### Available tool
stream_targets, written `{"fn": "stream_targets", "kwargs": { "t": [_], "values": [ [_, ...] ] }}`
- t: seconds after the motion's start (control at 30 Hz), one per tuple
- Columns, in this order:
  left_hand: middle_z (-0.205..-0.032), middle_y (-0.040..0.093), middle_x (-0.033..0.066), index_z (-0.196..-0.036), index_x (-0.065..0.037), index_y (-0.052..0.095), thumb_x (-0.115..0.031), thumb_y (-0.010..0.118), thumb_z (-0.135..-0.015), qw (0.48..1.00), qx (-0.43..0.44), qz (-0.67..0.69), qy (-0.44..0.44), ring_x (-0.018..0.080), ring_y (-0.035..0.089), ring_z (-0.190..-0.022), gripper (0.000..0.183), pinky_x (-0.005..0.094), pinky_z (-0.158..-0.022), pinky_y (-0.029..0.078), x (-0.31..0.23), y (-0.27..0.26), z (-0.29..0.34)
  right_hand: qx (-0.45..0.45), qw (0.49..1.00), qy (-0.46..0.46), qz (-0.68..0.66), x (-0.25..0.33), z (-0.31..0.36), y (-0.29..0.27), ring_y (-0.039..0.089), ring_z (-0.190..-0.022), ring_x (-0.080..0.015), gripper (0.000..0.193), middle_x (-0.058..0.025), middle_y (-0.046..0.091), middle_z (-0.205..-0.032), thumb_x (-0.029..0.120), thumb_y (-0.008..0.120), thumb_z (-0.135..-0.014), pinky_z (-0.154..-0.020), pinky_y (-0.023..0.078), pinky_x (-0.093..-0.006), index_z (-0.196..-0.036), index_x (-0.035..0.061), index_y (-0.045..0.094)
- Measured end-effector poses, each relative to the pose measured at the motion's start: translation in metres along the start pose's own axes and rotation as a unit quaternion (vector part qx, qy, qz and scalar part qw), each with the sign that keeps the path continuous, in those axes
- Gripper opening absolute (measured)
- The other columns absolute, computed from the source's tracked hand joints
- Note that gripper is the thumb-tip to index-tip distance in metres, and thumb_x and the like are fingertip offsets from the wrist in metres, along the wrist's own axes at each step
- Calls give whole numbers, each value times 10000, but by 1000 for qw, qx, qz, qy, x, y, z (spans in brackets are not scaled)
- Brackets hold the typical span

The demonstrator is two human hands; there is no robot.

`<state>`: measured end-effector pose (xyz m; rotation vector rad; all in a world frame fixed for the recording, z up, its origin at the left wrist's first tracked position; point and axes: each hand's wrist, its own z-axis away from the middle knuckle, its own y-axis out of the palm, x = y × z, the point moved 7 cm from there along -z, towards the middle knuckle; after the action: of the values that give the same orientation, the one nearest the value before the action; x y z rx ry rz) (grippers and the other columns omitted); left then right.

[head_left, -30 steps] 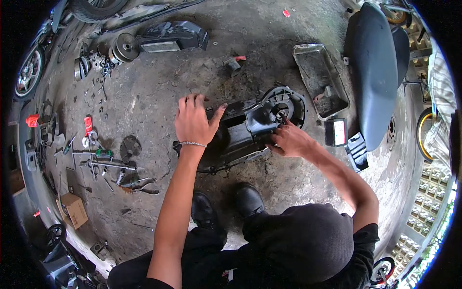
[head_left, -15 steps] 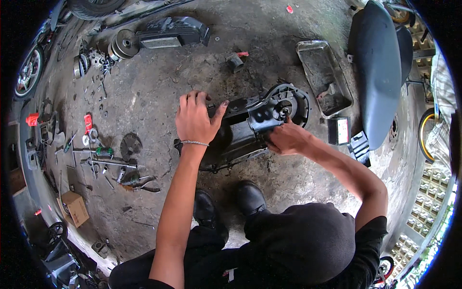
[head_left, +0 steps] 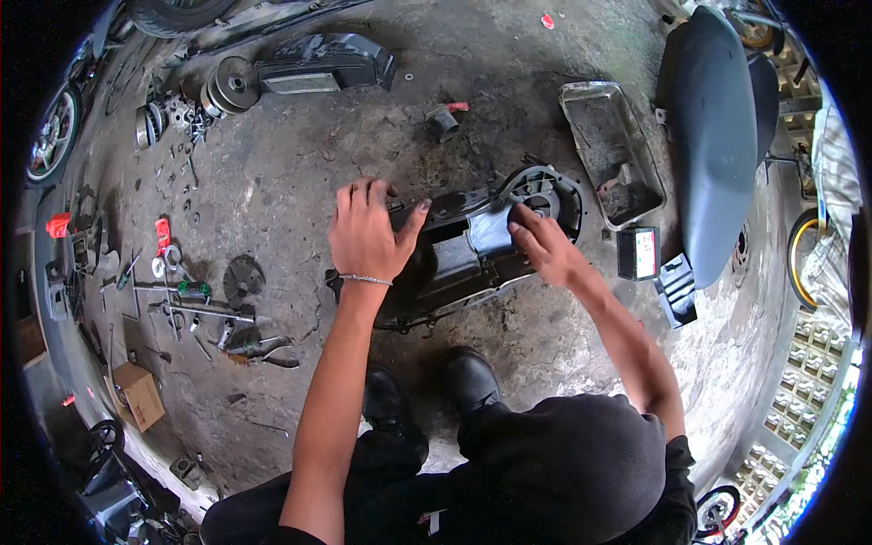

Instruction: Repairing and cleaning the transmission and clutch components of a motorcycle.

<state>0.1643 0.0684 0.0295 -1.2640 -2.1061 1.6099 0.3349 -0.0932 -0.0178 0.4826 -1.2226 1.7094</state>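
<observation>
A long dark scooter engine casing (head_left: 454,259) lies on the floor in front of my boots, its round ribbed end (head_left: 568,195) to the right. Across its left end rests my left hand (head_left: 372,232), fingers bent over the far side and thumb spread apart. My right hand (head_left: 545,250) is at the casing's right part, beside a shiny smooth patch (head_left: 490,232). Its fingers are curled together, with something dark at the tips; whether that is a small part or grime I cannot make out. The hand covers part of the round end.
To the right are a metal tray (head_left: 613,154), a black battery (head_left: 639,252) and a long scooter seat (head_left: 713,145). Pliers (head_left: 272,350), a green-handled screwdriver (head_left: 193,290) and other tools lie at left, near a cardboard box (head_left: 138,397). Pulley discs (head_left: 232,86) and a black plastic housing (head_left: 327,64) sit farther off.
My right hand has shifted from the hub in the round end toward the smooth patch, its fingers drawn closer together. My left hand has stayed on the casing.
</observation>
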Motion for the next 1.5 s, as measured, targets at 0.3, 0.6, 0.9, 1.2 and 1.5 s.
{"fn": "stream_targets", "kwargs": {
  "t": [0.3,0.6,0.9,1.2,1.5],
  "values": [
    [-1018,582,101,-1024,-59,543,-616,553,-821,998,53,27,-14,288,533,-965,593,385,-716,482,0,2,-2,-214,745,-26,-631,-53,6,0,490,-692,-171,202,-27,570,-802,249,454,-954,-690,415,-304,-1017,97,571],
    [-1096,562,143,-1154,12,498,-679,557,-779,996,56,58,35,315,523,-977,789,400,-762,490,-4,3,-1,-267,526,-59,-805,-84,13,5,468,-681,-195,294,-86,546,-799,361,485,-909,-739,418,-339,-987,93,578],
    [-1156,542,160,-1257,27,438,-667,609,-730,994,76,37,71,324,515,-1010,888,404,-793,481,-14,3,8,-274,425,-154,-849,-107,-8,5,467,-690,-241,357,-96,500,-747,401,480,-876,-860,421,-489,-885,49,540],
    [-1160,541,176,-1255,43,435,-693,591,-728,995,74,-1,70,333,516,-1016,919,410,-815,475,-27,3,16,-342,255,-156,-891,-118,-42,3,471,-679,-253,339,-92,473,-718,404,454,-841,-945,382,-613,-805,67,452],
    [-1169,536,137,-1249,-18,462,-614,580,-793,997,48,28,60,325,503,-1038,760,419,-779,480,-27,-1,17,-492,179,-24,-852,-98,-5,7,537,-691,-254,394,-106,539,-741,424,414,-897,-918,440,-599,-875,56,552]
  ]
}}
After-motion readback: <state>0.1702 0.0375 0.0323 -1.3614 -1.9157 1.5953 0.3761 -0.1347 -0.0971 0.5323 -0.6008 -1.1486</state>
